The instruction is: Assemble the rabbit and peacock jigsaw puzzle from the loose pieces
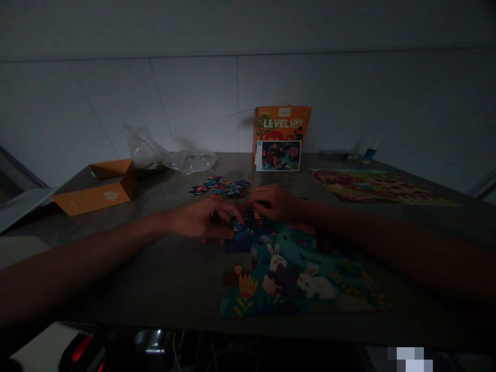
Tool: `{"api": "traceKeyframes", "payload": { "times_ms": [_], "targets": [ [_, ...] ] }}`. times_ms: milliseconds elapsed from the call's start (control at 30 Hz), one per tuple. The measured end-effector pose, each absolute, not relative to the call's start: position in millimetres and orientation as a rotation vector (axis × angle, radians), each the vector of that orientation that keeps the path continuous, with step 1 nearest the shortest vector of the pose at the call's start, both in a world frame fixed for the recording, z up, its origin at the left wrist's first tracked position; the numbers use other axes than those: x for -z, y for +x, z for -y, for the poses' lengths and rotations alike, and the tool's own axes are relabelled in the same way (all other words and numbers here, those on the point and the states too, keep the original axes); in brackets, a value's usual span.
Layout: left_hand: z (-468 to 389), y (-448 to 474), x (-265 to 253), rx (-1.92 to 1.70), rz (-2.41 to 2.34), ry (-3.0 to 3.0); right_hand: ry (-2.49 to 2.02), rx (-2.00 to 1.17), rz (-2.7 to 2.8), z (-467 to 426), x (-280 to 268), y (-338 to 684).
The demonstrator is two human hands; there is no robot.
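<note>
A partly joined jigsaw puzzle (282,274) lies on the table in front of me, with white rabbits, a yellow flower and teal ground on it. My left hand (201,219) is at its upper left edge. The thumb and fingers there close on a dark blue puzzle piece (237,242) lying against the joined part. My right hand (277,201) rests at the puzzle's top edge, its fingers curled down and pressed together; whatever they hold is hidden in the dim light. Just beyond both hands sits a pile of loose puzzle pieces (220,187).
An orange "LEVEL UP!" box (284,124) stands by the wall, a picture card (279,156) leaning on it. An open orange box tray (93,199) and clear plastic bags (151,150) lie left. Another puzzle (375,186) and a small blue bottle (371,153) are right.
</note>
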State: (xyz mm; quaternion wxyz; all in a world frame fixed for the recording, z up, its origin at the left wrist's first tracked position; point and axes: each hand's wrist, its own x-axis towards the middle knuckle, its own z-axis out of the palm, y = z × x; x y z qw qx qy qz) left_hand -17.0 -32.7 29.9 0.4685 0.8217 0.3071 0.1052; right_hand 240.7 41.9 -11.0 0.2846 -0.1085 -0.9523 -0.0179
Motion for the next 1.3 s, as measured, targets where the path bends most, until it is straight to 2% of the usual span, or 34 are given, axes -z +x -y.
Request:
{"api": "traceKeyframes", "payload": {
  "times_ms": [467, 1300],
  "targets": [
    [29.4, -17.3, -26.1, -0.301, -0.669, 2.300, -0.316, 0.012, 2.546, -41.3, 10.1, 241.3],
    [31.0, -16.7, -27.2, -0.291, -0.693, 2.334, -0.321, 0.008, 2.542, -42.2, 10.9, 241.3]
  ]
}}
